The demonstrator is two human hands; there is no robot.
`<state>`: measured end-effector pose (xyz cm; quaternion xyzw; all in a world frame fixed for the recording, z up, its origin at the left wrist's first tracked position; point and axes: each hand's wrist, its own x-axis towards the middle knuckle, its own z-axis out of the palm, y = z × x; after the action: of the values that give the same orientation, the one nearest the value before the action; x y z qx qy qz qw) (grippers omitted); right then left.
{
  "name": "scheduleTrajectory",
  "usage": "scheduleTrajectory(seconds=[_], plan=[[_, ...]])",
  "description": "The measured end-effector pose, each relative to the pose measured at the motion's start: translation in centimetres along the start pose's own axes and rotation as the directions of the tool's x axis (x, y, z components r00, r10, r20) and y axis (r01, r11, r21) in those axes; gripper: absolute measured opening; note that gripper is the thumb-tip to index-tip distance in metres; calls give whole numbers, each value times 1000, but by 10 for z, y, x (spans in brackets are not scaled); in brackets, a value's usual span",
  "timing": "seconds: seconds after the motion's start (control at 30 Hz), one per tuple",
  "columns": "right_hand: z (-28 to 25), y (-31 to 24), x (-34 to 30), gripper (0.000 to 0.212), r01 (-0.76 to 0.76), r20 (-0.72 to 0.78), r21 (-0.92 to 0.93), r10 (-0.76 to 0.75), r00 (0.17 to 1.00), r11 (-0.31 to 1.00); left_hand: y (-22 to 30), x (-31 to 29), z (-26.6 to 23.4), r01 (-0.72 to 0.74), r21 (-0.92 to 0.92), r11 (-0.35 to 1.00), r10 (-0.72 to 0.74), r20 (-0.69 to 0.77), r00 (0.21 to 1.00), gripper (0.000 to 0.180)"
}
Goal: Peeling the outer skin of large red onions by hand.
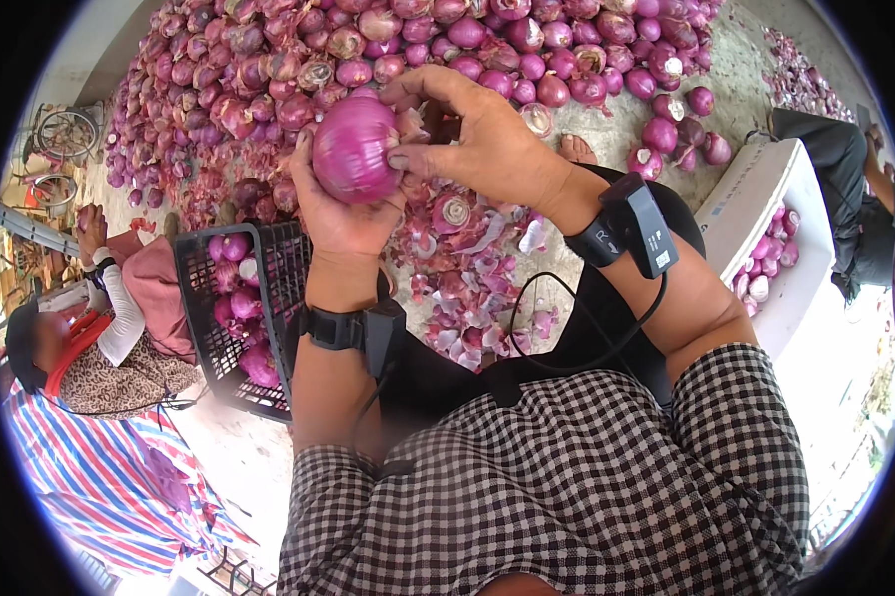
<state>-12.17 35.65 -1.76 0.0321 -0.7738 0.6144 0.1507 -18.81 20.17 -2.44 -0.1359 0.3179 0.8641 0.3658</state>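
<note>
A large red onion [356, 149], smooth and shiny purple, rests in my left hand [346, 223], whose fingers curl up around its left side. From the right, my right hand [482, 139] reaches to the onion with thumb and forefinger pinched at its right end. Between those fingers is a bit of pale, dry onion skin [411, 126]; whether it is still joined to the onion I cannot tell. Beneath my hands, loose peeled skins [467, 288] cover the floor between my legs.
A big heap of red onions [418, 35] spreads ahead. A black plastic crate [231, 392] with onions stands at my left, a white foam box [800, 189] with onions at my right. A person [120, 318] sits at the left; another person's dark-trousered leg [820, 129] shows at the right.
</note>
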Motion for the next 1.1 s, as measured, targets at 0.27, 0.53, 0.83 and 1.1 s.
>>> scheduleTrajectory(seconds=[0.27, 0.53, 0.83, 1.1], plan=[[-4, 5, -1, 27, -129, 78, 183, 117, 990, 975, 0, 4, -6, 22, 86, 996, -21, -12, 1000, 66], [-5, 7, 0, 14, -265, 91, 262, 250, 964, 928, 4, 9, -19, 163, -113, 980, -142, 174, 974, 61], [-6, 19, 0, 18, 75, 29, -351, -69, 997, 933, 1, 12, -17, 60, 70, 996, -60, -5, 998, 61], [-20, 26, 4, 30, -121, 84, -19, 123, 989, 992, 0, 2, -13, -195, 316, 928, 95, 304, 948, 61]])
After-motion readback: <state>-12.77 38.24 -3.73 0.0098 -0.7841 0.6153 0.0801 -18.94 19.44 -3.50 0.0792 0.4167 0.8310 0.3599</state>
